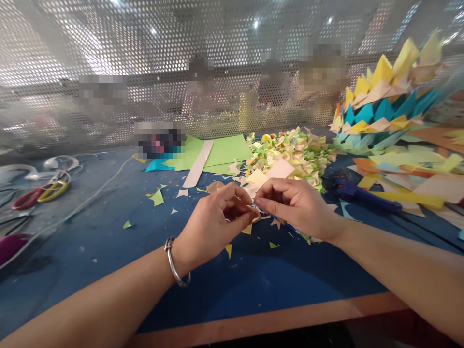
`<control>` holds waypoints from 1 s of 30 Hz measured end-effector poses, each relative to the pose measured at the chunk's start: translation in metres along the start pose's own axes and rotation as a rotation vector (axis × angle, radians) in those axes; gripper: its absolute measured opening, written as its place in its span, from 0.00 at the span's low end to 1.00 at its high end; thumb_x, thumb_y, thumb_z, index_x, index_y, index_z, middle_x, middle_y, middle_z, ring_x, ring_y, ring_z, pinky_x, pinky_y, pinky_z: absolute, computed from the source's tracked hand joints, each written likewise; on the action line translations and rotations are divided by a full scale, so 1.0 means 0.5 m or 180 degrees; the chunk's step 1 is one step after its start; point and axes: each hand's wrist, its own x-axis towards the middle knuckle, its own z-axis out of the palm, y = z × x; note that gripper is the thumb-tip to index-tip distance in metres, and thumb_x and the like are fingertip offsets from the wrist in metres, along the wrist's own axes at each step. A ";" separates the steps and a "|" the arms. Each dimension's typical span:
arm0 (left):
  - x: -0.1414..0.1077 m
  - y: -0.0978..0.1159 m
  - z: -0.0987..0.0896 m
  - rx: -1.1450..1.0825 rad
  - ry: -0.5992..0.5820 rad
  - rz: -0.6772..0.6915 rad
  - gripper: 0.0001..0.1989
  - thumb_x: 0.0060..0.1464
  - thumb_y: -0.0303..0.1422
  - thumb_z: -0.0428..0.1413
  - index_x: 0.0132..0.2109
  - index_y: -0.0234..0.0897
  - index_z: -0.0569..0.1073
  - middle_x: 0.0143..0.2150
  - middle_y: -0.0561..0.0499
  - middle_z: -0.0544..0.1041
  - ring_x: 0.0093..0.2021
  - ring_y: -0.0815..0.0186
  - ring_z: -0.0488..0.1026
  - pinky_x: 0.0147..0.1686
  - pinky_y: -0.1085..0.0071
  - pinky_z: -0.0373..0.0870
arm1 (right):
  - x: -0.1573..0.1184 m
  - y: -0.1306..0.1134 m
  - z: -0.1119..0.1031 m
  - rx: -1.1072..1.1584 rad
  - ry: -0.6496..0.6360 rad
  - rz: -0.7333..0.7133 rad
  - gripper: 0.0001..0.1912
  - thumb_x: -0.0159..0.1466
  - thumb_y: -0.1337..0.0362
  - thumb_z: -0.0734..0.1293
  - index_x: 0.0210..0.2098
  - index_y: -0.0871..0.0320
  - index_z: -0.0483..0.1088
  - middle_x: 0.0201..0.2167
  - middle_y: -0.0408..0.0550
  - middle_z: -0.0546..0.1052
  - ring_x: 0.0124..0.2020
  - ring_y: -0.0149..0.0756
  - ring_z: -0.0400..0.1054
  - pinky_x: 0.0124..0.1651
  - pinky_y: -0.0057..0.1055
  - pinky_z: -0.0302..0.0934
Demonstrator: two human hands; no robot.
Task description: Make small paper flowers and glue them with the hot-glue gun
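Over the middle of the blue tabletop my two hands meet at the fingertips. My left hand point(222, 216), a silver bangle point(174, 261) on its wrist, pinches a small pale paper piece point(256, 215) between thumb and fingers. From the other side my right hand point(294, 205) closes thumb and forefinger on the same piece. The fingers hide most of it, so its shape is unclear. Just behind my hands lie a pink paper piece point(280, 169) and a heap of small green, cream and pink paper cuttings point(293, 147).
Green paper sheets point(221, 150) with a pale strip point(198, 164) lie at the back. A blue glue gun point(366, 195) rests right, before a tall spiky folded-paper piece point(384, 108). Left are red and yellow handles point(52, 191) and a white cable point(87, 200). A perforated screen point(224, 43) stands behind.
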 end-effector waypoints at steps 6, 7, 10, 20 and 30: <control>0.002 -0.004 0.000 -0.0045 -0.0021 0.0011 0.06 0.54 0.28 0.60 0.38 0.37 0.69 0.31 0.54 0.80 0.31 0.69 0.79 0.31 0.74 0.74 | 0.001 -0.002 0.001 -0.0064 0.0033 -0.0014 0.10 0.65 0.60 0.69 0.32 0.60 0.71 0.22 0.39 0.69 0.20 0.22 0.59 0.21 0.23 0.53; 0.003 -0.006 0.000 -0.0021 0.0004 0.0019 0.06 0.54 0.29 0.60 0.38 0.37 0.69 0.31 0.54 0.80 0.31 0.70 0.79 0.31 0.74 0.74 | 0.001 -0.003 0.001 -0.0058 0.0043 -0.0021 0.10 0.65 0.60 0.69 0.32 0.60 0.71 0.22 0.39 0.69 0.20 0.22 0.59 0.22 0.23 0.53; 0.004 -0.010 0.001 0.0081 0.0101 0.0052 0.07 0.54 0.30 0.61 0.38 0.37 0.70 0.31 0.53 0.79 0.30 0.71 0.78 0.31 0.75 0.74 | 0.001 -0.004 0.000 -0.0076 0.0103 -0.0045 0.10 0.65 0.60 0.69 0.31 0.60 0.71 0.22 0.39 0.69 0.21 0.22 0.58 0.22 0.23 0.52; 0.000 -0.004 0.001 -0.0024 0.0073 0.0090 0.06 0.55 0.30 0.61 0.38 0.38 0.70 0.31 0.53 0.81 0.31 0.69 0.79 0.32 0.74 0.75 | 0.004 -0.006 0.001 -0.0164 0.0173 -0.0033 0.12 0.63 0.58 0.70 0.29 0.59 0.70 0.21 0.39 0.68 0.21 0.22 0.57 0.21 0.24 0.52; 0.005 -0.004 -0.005 -0.0029 0.0036 -0.0052 0.06 0.57 0.33 0.58 0.40 0.37 0.70 0.33 0.49 0.82 0.34 0.67 0.81 0.34 0.72 0.77 | 0.003 -0.008 -0.003 -0.0181 0.0166 -0.0076 0.09 0.65 0.61 0.69 0.31 0.59 0.71 0.20 0.37 0.67 0.19 0.21 0.56 0.20 0.24 0.50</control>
